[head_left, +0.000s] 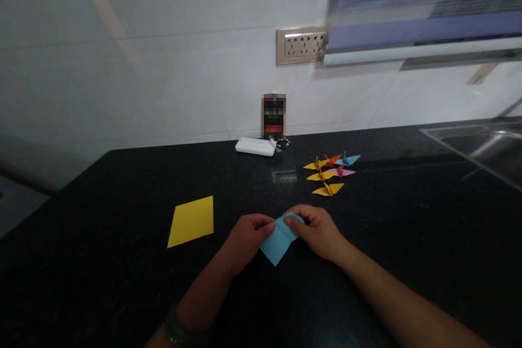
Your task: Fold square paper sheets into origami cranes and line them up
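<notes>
A light blue paper (278, 243), partly folded, lies on the black countertop (101, 283) in front of me. My left hand (247, 237) pinches its left upper edge with fingers closed. My right hand (317, 230) pinches its top right part, thumb and fingers pressed on the fold. The paper's lower corner points toward me between both hands.
A yellow paper sheet (191, 221) lies flat to the left. Several folded paper cranes (331, 171) in yellow, orange, pink and blue sit behind my hands. A white flat box (255, 146) and a small pack stand by the wall. A steel sink (481, 144) is at far right.
</notes>
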Demonstrator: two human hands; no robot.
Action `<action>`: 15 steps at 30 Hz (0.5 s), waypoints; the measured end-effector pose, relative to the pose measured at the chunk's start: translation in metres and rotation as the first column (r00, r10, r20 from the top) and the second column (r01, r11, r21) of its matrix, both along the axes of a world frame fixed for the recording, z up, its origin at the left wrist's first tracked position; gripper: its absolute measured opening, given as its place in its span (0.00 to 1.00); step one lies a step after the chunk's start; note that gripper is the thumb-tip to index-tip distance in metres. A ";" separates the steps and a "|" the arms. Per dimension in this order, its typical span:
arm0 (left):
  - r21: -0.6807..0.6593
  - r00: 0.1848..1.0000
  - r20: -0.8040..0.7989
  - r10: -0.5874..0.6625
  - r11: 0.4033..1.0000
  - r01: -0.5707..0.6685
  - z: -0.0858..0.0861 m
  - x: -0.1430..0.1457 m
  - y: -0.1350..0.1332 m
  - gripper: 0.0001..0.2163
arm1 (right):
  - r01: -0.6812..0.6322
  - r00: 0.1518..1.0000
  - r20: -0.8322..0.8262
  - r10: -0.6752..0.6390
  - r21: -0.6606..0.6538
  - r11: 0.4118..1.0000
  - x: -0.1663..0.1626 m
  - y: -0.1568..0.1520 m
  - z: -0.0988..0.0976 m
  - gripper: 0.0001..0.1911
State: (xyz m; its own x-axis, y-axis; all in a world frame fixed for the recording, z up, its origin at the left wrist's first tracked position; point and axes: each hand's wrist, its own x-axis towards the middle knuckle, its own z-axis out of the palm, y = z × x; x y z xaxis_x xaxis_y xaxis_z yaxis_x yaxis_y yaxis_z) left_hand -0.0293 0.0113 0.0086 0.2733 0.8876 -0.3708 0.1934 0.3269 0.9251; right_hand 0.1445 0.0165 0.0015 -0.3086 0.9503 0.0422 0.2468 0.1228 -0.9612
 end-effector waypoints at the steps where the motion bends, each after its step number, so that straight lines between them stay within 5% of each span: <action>1: -0.008 1.000 -0.004 -0.001 1.000 0.001 0.000 0.000 0.000 0.12 | -0.006 1.000 -0.008 0.006 -0.008 1.000 0.000 0.000 -0.001 0.08; 15: -0.113 1.000 0.008 0.006 0.994 -0.005 -0.002 0.000 -0.002 0.11 | -0.027 1.000 0.014 0.027 0.043 0.999 0.002 0.000 -0.003 0.09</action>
State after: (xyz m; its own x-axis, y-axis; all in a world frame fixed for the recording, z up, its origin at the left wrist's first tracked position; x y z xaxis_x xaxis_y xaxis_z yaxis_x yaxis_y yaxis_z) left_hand -0.0292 0.0088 0.0064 0.2719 0.8417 -0.4664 0.1837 0.4304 0.8838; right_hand 0.1468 0.0166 -0.0018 -0.3350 0.9389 0.0787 0.2554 0.1709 -0.9516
